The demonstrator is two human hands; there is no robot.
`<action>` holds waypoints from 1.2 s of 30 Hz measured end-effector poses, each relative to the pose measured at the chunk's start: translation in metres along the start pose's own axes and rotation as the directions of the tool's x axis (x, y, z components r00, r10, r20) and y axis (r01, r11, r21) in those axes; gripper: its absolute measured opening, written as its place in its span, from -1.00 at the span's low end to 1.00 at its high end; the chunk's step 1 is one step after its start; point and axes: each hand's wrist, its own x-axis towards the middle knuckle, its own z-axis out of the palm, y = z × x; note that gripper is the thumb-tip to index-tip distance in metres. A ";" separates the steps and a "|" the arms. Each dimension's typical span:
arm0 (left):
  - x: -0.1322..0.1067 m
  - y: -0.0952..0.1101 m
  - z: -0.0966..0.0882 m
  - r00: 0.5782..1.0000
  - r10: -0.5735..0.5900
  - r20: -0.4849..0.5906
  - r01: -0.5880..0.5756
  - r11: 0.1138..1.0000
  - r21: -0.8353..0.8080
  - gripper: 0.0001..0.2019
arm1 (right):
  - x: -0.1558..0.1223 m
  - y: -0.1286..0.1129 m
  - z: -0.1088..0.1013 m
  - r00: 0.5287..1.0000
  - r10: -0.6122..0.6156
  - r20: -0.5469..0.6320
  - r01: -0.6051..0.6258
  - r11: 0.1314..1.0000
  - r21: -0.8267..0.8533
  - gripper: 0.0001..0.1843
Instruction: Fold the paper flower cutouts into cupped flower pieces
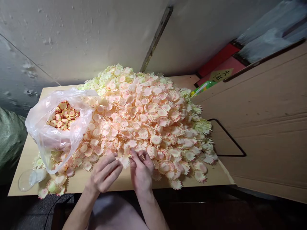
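Note:
Both hands meet at the front edge of a big heap of pale pink and cream artificial flower petals [144, 121]. My left hand [106, 172] is closed, its fingertips pinched close to a pale petal piece [125, 161]; what sits between them is too small to make out. My right hand [141, 167] pinches that same pale petal piece between thumb and forefinger. To the left stands an open clear plastic bag [81, 127], with small red-edged yellow flower pieces [63, 115] inside.
A clear plastic cup [27, 180] lies at the table's [115, 188] front left corner. Cardboard [263, 127] borders the right side, with a thin black metal loop [230, 137]. The wall [96, 38] rises behind. A green sack [11, 143] stands at far left.

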 end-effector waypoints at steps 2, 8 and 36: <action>0.009 0.005 -0.006 0.974 -0.074 -0.215 0.080 0.997 0.020 -0.73 | 0.017 -0.010 -0.010 0.991 -0.091 -0.098 0.091 0.996 0.003 -0.51; 0.037 -0.029 -0.015 0.827 -0.436 -0.354 0.486 0.872 0.059 -0.90 | 0.031 -0.043 -0.028 0.970 -0.224 -0.095 0.218 0.974 -0.066 -0.59; 0.036 -0.009 -0.010 0.669 -0.665 0.331 0.740 0.639 -0.211 -0.86 | -0.001 -0.019 -0.006 0.821 0.155 0.550 0.146 0.874 -0.463 -0.54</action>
